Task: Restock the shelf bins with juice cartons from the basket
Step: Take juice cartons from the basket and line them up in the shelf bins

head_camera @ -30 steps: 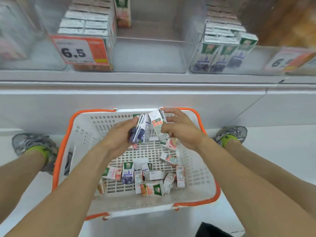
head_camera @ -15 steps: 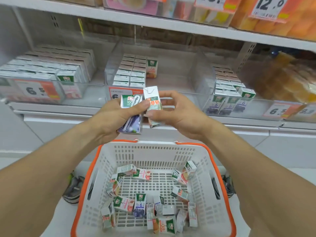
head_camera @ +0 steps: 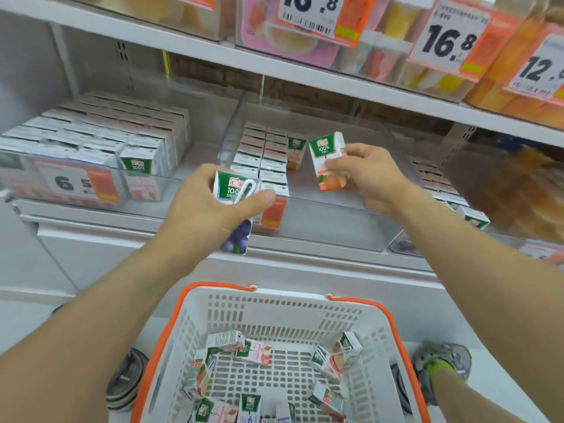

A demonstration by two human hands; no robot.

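Two cartons held: left grip (head_camera: pixel 210 209) pinches blueberry carton (head_camera: pixel 235 215); right grip (head_camera: pixel 370 178) pinches peach carton (head_camera: pixel 328 161).

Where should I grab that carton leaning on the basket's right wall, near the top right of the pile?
Take the leaning carton across its two broad faces near the upper end, coming from above. It is propped against the basket wall with its top raised, and another carton crowds its lower left. Both hands are busy now: the right hand and left hand each hold a carton.
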